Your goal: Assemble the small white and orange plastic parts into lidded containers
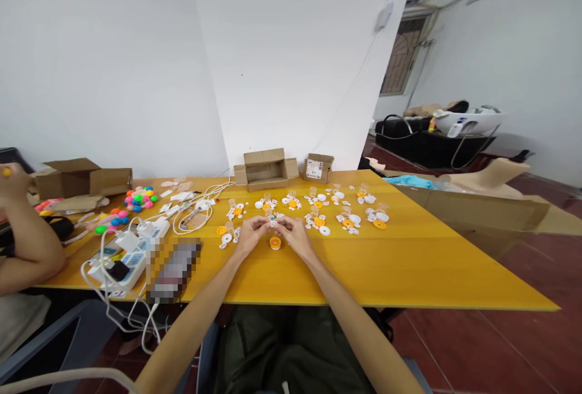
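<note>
My left hand [253,234] and my right hand [293,234] meet over the yellow table, fingertips together around a small white piece with dark marks [273,223]. A bit of teal shows just above the fingers. Directly below them an orange round part with a white rim [275,243] sits on the table, touched by neither hand. Beyond and beside my hands lie several groups of small parts: white discs [324,231], orange rings [319,222] and clear cups [313,191].
Two open cardboard boxes [265,171] [318,168] stand at the back edge. To the left are a power strip [144,254] with white cables, a blurred phone [175,270] and colourful balls [140,199]. Another person's arm [34,242] rests at the far left.
</note>
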A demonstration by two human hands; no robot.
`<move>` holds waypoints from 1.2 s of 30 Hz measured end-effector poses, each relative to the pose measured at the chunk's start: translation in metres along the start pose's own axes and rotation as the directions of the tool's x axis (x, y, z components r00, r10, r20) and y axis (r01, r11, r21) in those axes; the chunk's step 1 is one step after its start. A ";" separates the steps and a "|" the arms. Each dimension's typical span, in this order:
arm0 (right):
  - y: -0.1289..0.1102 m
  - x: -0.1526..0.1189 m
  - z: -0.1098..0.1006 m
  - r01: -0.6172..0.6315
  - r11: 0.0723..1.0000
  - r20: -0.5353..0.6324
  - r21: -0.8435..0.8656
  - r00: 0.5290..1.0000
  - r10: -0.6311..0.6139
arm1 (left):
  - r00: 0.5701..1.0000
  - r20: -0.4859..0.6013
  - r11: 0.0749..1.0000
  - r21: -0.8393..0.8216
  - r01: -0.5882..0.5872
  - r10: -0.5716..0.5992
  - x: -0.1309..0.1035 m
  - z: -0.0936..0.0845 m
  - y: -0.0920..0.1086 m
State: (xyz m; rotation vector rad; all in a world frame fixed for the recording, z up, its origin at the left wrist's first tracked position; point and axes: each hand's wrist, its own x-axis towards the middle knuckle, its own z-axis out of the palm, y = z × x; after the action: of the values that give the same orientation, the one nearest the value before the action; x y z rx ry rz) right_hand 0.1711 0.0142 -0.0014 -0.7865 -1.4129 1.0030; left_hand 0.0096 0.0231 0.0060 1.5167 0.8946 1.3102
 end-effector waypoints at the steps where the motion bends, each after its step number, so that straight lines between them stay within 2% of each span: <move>1: -0.001 0.000 0.000 0.001 1.000 0.002 -0.001 1.000 -0.001 | 1.000 0.002 1.000 0.004 -0.001 0.001 0.000 0.000 -0.001; 10: -0.001 -0.001 0.001 0.032 0.998 -0.012 -0.048 0.999 -0.033 | 1.000 0.027 1.000 0.022 -0.016 0.015 0.000 -0.002 -0.003; 20: 0.006 -0.002 0.001 0.097 0.977 -0.010 -0.189 0.995 -0.101 | 0.999 0.054 0.999 0.046 -0.012 0.010 0.001 0.001 0.003; 36: 0.002 0.003 -0.001 -0.019 1.000 -0.032 0.011 0.999 0.019 | 0.999 -0.047 0.999 0.026 -0.021 0.022 0.002 0.000 -0.005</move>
State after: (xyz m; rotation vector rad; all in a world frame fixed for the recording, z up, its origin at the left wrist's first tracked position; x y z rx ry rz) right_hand 0.1716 0.0179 -0.0025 -0.8061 -1.3741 1.0077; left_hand 0.0102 0.0261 0.0021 1.5247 0.9303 1.3594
